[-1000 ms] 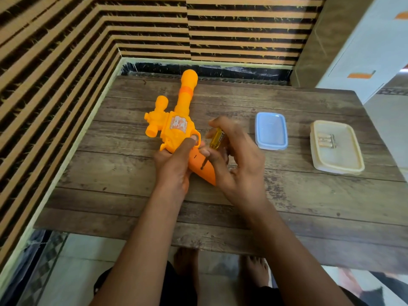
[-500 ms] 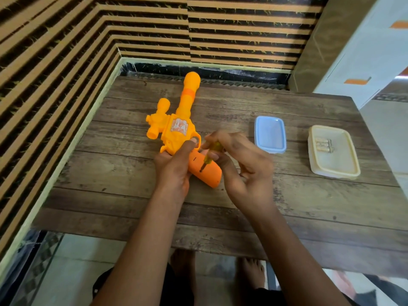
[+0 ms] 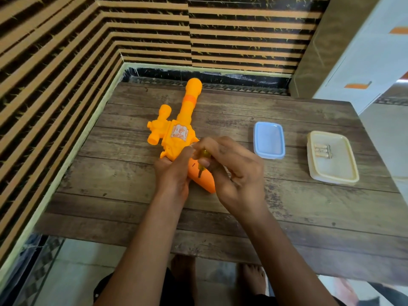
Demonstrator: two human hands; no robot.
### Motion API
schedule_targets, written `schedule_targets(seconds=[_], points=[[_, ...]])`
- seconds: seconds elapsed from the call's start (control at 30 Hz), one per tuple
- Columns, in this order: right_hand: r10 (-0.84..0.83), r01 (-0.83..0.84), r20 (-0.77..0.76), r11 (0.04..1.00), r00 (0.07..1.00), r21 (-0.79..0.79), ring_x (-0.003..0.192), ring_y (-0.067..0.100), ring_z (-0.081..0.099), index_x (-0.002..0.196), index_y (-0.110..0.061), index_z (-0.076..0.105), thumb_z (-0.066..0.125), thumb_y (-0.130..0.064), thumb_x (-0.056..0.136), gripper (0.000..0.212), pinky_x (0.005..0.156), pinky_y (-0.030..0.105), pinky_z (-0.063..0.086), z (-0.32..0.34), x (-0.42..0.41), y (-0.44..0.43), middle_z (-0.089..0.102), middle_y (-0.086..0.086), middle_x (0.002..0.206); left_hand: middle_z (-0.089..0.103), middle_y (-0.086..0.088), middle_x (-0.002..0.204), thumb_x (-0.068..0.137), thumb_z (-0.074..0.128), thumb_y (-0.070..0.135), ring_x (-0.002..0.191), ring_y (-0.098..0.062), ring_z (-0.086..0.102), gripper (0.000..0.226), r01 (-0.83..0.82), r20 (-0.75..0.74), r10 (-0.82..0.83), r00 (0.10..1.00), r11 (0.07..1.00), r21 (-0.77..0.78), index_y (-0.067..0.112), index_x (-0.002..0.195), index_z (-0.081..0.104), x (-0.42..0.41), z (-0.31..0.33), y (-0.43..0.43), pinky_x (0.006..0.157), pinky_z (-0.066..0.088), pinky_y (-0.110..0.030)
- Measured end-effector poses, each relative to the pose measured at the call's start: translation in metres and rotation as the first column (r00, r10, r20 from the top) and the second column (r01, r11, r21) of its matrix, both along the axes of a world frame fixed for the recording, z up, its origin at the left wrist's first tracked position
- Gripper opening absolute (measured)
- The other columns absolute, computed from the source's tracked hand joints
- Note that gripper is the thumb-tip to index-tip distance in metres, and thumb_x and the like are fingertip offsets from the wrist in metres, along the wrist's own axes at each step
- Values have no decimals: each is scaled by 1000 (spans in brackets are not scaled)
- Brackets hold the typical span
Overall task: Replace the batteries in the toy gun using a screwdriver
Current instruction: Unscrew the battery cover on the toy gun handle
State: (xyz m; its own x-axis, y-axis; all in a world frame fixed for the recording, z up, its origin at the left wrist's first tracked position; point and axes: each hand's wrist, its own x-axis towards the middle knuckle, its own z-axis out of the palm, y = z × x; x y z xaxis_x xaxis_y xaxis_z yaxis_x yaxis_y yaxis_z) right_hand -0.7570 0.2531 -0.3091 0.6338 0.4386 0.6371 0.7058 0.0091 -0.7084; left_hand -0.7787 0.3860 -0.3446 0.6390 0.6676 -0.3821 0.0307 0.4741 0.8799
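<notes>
In the head view, the toy gun lies flat on the wooden worktop. Its long axis runs away from the person, with the barrel beyond the grip and the orange handle right under it.

The right hand has its grip clamped on the screwdriver, fingers curled round the yellow handle. The dark shaft slants down onto the gun's handle. Whether the tip sits in a screw head is too small to tell.

The left hand is clamped on the gun's handle from the left, touching the right grip and steadying the toy. The next turn seems to depend on the shaft staying in line with the screw beneath the right grip.

To the right of the grip, well apart, sits a blue container. Farther right is a cream container holding batteries. Nothing lies between the grip and them, and the right hand is the nearer one.
</notes>
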Motion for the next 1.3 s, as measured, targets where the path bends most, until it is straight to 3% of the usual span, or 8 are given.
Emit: schedule_targets(seconds=[0.1, 0.17, 0.3, 0.47, 0.63, 0.77, 0.87, 1.3], points=[[-26, 26, 9, 999, 1000, 19, 88, 24, 66, 103, 0, 78, 76, 4, 89, 14, 77, 39, 53, 1, -1, 5, 68, 9, 98, 72, -8, 83, 63, 78, 11, 80, -23, 71, 24, 15, 48, -15, 999, 1000, 10, 11, 85, 69, -3, 1, -1, 71, 59, -37], [-59, 58, 17, 997, 998, 41, 85, 24, 66, 101, 0, 78, 80, 3, 88, 14, 75, 36, 52, 1, 0, 9, 67, 9, 95, 75, -5, 82, 79, 74, 0, 82, -22, 73, 15, 8, 27, -8, 1000, 1000, 6, 14, 83, 71, -3, 1, -2, 78, 59, -40], [-29, 30, -25, 999, 999, 40, 90, 13, 67, 106, 1, 78, 73, 12, 88, 22, 79, 23, 49, 4, 4, 13, 72, 4, 99, 72, 1, 72, 77, 75, 2, 67, -11, 70, 16, 5, 22, -5, 1000, 1000, 5, 16, 81, 70, -2, 4, -2, 66, 58, -30], [58, -56, -80, 998, 995, 29, 97, 17, 73, 111, 2, 76, 65, 21, 89, 31, 84, 35, 58, 6, 10, 12, 77, 7, 101, 77, -4, 87, 72, 82, 2, 80, -18, 75, 26, 36, 40, -35, 999, 999, -25, 16, 92, 73, -1, 6, -2, 71, 62, -38], [57, -56, -29, 998, 998, 8, 96, 24, 64, 97, 0, 81, 76, -9, 91, 12, 80, 39, 53, -1, 8, 11, 63, 12, 101, 76, -5, 83, 57, 81, 13, 79, -20, 74, 34, 75, 105, -71, 992, 997, -36, 12, 88, 69, -7, 5, -1, 77, 60, -39], [43, -44, -15, 998, 999, -35, 90, 29, 62, 96, 4, 78, 76, 0, 90, 8, 73, 46, 50, -14, -1, 15, 60, 12, 101, 70, 13, 54, 102, 46, -8, 52, 0, 69, 29, 55, 16, -54, 998, 991, -121, 16, 89, 57, -7, -8, 8, 53, 58, -20], [-35, 35, 12, 999, 999, -39, 89, 25, 62, 95, 3, 78, 79, -1, 89, 8, 75, 40, 51, -15, -1, 9, 62, 12, 104, 80, -6, 84, 96, 63, -6, 77, -18, 78, 12, 67, 4, -67, 998, 997, -48, 4, 99, 69, -4, -6, 5, 67, 62, -30], [-79, 82, 91, 996, 993, -30, 82, 30, 71, 142, -14, 54, 77, 0, 91, 57, 73, 45, 60, -8, 0, 6, 73, 19, 105, 76, -9, 87, 88, 78, 8, 78, -20, 75, 14, 31, 16, -30, 999, 998, -49, 7, 100, 72, -1, 1, 3, 69, 62, -36]])
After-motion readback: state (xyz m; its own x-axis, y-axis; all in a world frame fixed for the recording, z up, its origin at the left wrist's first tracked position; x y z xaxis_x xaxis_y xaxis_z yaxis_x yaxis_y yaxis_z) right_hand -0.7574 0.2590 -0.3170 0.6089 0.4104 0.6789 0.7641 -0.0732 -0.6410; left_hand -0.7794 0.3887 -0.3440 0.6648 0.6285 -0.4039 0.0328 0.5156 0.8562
